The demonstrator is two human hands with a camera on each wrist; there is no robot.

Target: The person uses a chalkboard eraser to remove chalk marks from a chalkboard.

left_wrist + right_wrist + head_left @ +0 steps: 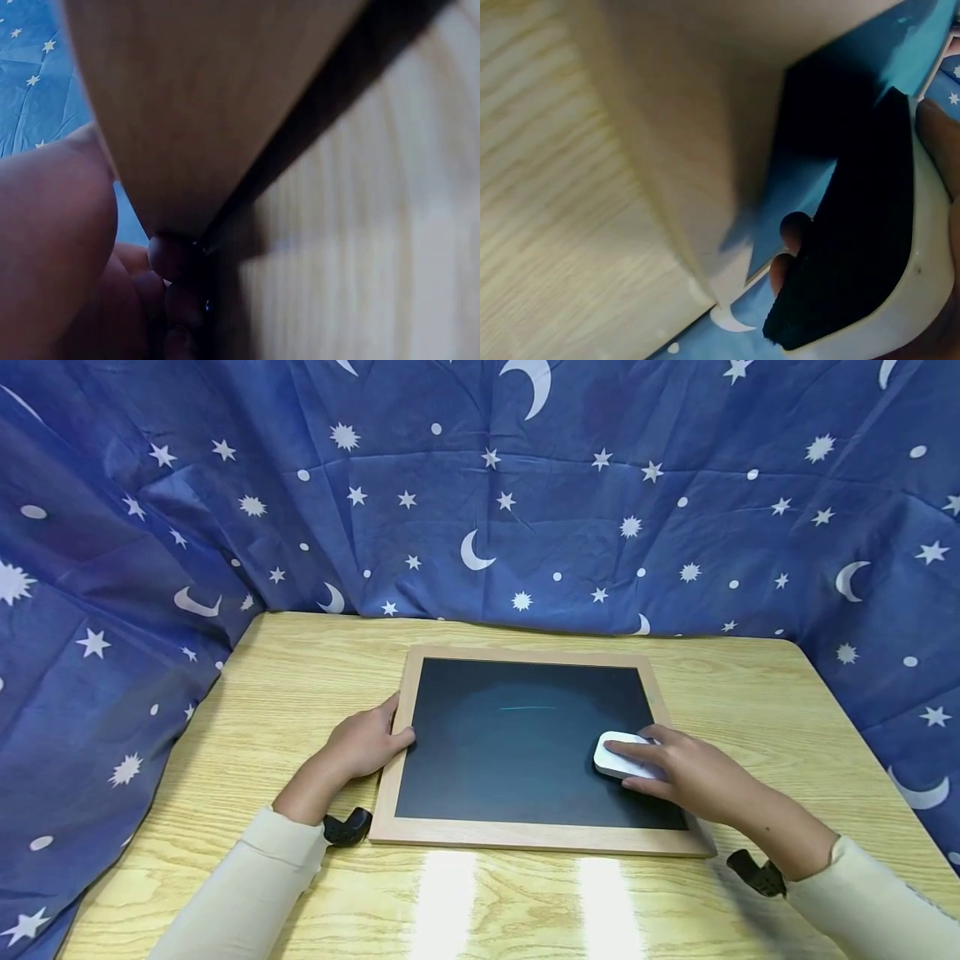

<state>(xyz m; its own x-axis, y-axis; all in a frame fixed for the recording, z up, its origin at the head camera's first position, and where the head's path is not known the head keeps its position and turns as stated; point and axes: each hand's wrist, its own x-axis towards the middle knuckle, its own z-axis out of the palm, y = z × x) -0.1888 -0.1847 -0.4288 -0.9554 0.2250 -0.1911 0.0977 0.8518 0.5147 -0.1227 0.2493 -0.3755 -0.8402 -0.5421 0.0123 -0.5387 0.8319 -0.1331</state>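
Observation:
A chalkboard (pixel 495 768) in a light wooden frame (pixel 525 836) lies on the table. One short, thin green-blue line (pixel 527 707) shows on its upper middle. My left hand (pixel 363 743) grips the left side of the frame, thumb over the top face; in the left wrist view, fingers (pixel 169 259) curl at the frame's edge. My right hand (pixel 693 774) holds a white board eraser (pixel 617 763) over the right part of the board, fingers along its top and sides. Its black felt pad (pixel 862 225) faces the right wrist camera, tilted at the board.
The wood-grain table (pixel 315 660) extends around the board, with two bright reflections near its front. A blue curtain (pixel 420 535) with white moons and stars hangs behind and along both sides. Black wrist devices (pixel 348 827) sit at both sleeve cuffs.

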